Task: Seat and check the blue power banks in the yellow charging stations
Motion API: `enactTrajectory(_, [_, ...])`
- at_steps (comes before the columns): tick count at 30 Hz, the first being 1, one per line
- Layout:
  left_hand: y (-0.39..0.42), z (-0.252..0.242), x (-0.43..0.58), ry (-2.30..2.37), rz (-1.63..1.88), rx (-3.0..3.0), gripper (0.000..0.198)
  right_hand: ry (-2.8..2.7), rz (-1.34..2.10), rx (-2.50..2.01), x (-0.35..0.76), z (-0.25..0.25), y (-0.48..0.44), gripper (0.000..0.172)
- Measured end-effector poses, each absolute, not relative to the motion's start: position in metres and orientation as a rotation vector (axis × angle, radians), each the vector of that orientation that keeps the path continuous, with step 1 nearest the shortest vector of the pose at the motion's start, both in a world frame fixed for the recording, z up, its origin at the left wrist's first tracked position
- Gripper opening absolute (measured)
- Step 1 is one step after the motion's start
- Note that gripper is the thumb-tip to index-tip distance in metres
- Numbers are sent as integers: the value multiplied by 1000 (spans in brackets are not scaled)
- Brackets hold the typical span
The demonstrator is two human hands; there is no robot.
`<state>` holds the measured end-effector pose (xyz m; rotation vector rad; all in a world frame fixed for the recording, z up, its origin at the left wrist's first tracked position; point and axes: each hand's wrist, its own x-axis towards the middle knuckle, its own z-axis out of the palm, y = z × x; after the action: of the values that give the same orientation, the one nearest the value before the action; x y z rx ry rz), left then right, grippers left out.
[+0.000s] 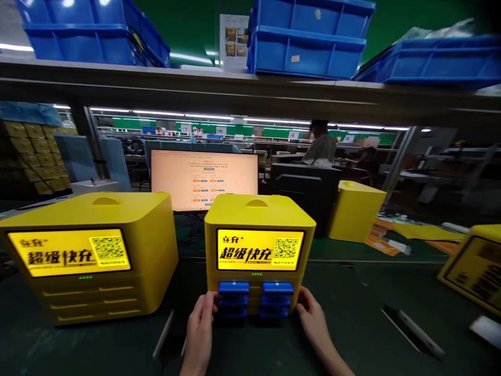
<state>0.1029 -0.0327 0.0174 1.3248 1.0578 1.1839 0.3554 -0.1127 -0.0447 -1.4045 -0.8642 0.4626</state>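
Cabinet: yellow plastic charging cabinet [260,230] with lit screen, standing on dark bench [352,313]
Left hand [201,324]: grip loosely apart; fingertips touching blue power banks [234,298]
Right hand [311,318]: grip apart, against cabinet's lower corner

Two bare hands entered from the lower edge: the left hand [201,317] and the right hand [311,317]. No gloves, rings or watch were visible. Both forearms were uncovered as far as the frame showed, with no sleeve in view. Fingers were slim, with short, plain nails.
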Motion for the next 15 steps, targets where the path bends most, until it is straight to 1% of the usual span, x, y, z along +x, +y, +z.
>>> enactTrajectory(3, [-27,6,99,1125,1239,1334,63,-871,445,-1381,354,-44,-112,42])
enactTrajectory(7, [-14,-9,100,1196,1222,1280,77,-873,410,-1368,358,-48,-109,44])
enactTrajectory(12, [-1,-23,108,1174,1127,1208,100,-842,270,-1427,387,-53,-84,33])
enactTrajectory(15, [2,-29,108,1175,1123,1172,102,-778,121,-1508,413,-49,-57,31])
